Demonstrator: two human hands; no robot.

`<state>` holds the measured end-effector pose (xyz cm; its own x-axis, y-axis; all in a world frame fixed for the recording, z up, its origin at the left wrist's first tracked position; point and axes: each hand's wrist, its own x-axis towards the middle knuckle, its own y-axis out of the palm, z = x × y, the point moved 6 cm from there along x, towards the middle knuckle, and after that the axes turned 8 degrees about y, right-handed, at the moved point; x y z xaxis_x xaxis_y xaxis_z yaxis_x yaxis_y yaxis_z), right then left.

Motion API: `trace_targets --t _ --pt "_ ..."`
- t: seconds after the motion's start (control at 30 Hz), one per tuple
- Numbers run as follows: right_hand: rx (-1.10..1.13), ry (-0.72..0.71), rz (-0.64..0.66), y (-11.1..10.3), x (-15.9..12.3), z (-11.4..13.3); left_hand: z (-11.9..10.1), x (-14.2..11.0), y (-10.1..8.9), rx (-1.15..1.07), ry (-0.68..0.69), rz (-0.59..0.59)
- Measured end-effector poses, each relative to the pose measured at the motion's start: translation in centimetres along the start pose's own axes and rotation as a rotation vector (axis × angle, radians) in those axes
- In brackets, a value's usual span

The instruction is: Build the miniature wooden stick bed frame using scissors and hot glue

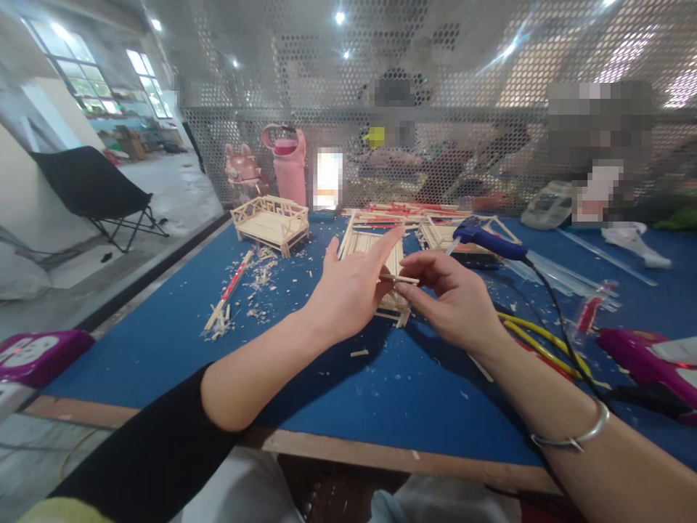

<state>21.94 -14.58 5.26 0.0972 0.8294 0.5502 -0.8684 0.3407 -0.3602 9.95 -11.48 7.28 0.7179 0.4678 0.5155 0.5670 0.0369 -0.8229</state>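
Note:
My left hand (351, 287) and my right hand (454, 298) meet over a blue table (381, 385). Between their fingertips they pinch a thin short wooden stick (400, 278), held roughly level. My left forefinger is stretched out and points up to the right; the thumb and other fingers close on the stick's left end. My right hand's thumb and fingers grip its right end. Just behind and under the hands stands a small frame of wooden sticks (375, 254), partly hidden by them. A silver bangle (577, 436) is on my right wrist.
A blue glue gun (487, 240) with a black cord lies right of the hands. A finished miniature stick bench (271, 223), a red-and-white chopstick (231, 287) and wood shavings lie left. A pink bottle (288, 167) stands at the back. Yellow-handled pliers (539, 338) lie right. People sit beyond the mesh screen.

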Motion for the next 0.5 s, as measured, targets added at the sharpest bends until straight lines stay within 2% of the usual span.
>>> trace_targets --t 0.27,0.5 --pt "-0.180 -0.067 -0.083 -0.2 -0.4 1.0 0.2 0.0 0.2 -0.004 0.005 -0.021" --pt "-0.203 0.000 0.066 0.1 -0.5 0.5 0.1 0.1 0.2 -0.034 -0.009 -0.009"
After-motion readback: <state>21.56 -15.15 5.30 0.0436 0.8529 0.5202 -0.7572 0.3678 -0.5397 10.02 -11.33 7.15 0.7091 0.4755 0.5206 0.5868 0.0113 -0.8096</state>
